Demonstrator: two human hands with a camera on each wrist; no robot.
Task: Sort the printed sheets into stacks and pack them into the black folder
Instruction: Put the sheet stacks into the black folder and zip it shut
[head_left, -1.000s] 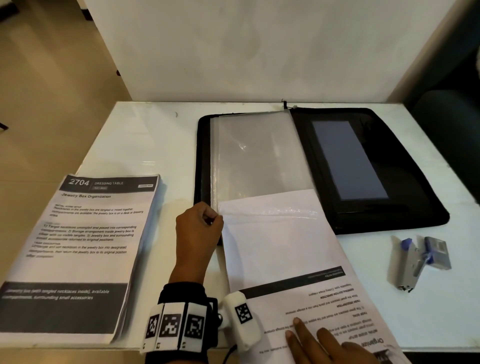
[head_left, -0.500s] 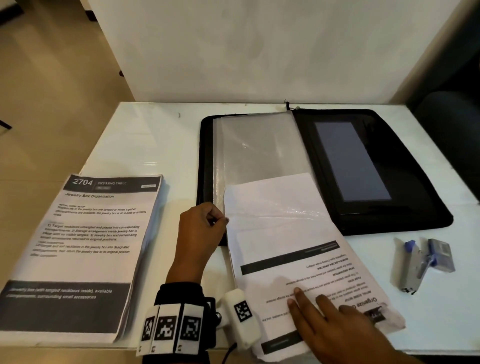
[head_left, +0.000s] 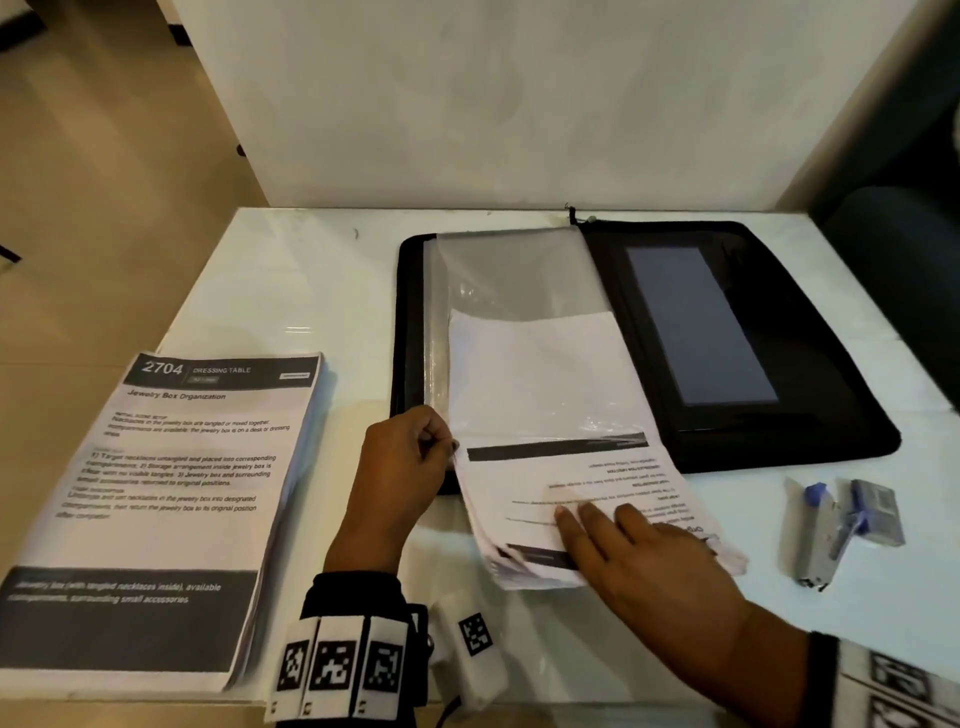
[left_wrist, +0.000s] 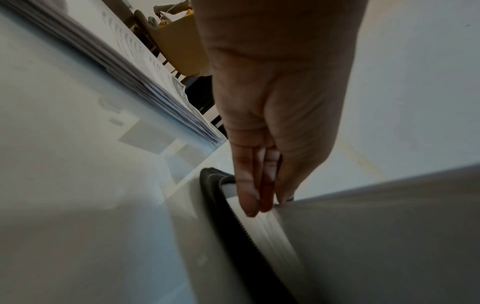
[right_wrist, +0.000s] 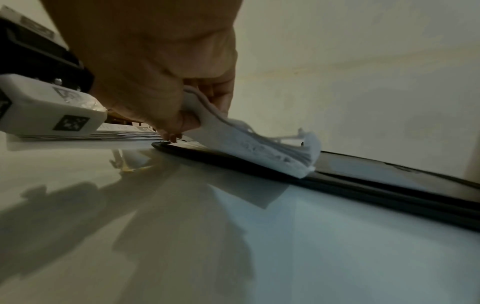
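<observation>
The black folder (head_left: 779, 431) lies open on the white table (head_left: 291, 291), a clear sleeve (head_left: 514, 275) over its left half. A stack of printed sheets (head_left: 571, 483) sits partly inside that sleeve, its far half showing through the plastic. My left hand (head_left: 447, 444) pinches the sleeve's near left edge. In the left wrist view the left hand (left_wrist: 265, 205) meets the sleeve (left_wrist: 376, 226) beside the folder's zip edge (left_wrist: 233, 216). My right hand (head_left: 592, 519) grips the stack's near end, fingers on top. The right wrist view shows the stack (right_wrist: 259, 148) bent in the right hand (right_wrist: 182, 115).
A second, thick stack of printed sheets (head_left: 171, 499) lies at the table's left front. A grey and blue stapler (head_left: 831, 530) lies at the right front. A wall (head_left: 467, 104) rises behind the table; a dark chair (head_left: 893, 249) stands at the right.
The stack has slid farther into the clear sleeve, and my right hand has moved forward with it. My left hand has kept its pinch on the sleeve's edge.
</observation>
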